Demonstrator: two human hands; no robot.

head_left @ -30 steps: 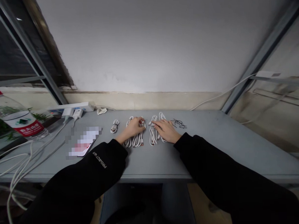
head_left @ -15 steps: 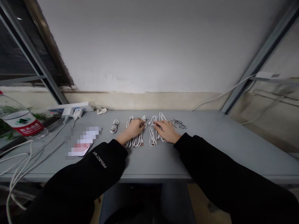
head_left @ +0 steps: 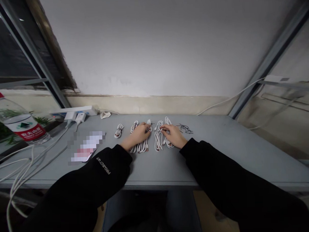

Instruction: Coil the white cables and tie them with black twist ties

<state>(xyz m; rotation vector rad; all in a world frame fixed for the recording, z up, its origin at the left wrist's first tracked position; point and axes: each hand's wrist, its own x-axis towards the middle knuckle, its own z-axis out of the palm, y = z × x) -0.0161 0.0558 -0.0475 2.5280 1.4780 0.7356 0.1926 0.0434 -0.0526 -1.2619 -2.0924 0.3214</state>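
Note:
Several coiled white cables lie in a loose group on the grey table. My left hand (head_left: 138, 134) reaches over the left part of the group. Its thumb and fingers are closed at a small white cable coil (head_left: 149, 121) with a dark tie. Folded cable ends (head_left: 142, 147) show from under that hand. To the right, my right hand (head_left: 174, 135) pinches at the near end of another white cable bundle (head_left: 159, 125). A longer looped cable (head_left: 158, 143) lies just below its fingertips, and one more cable (head_left: 168, 121) is partly hidden behind the hand.
A separate tied cable coil (head_left: 118, 131) lies left of the hands. Loose black twist ties (head_left: 185, 128) are at the right. A phone (head_left: 91, 147), blurred out in part, a water bottle (head_left: 23, 124) and a power strip (head_left: 85, 110) with trailing cords occupy the left side.
Both hands stay almost in place over the cables. The right fingertips have shifted very slightly, and the cables lie as before.

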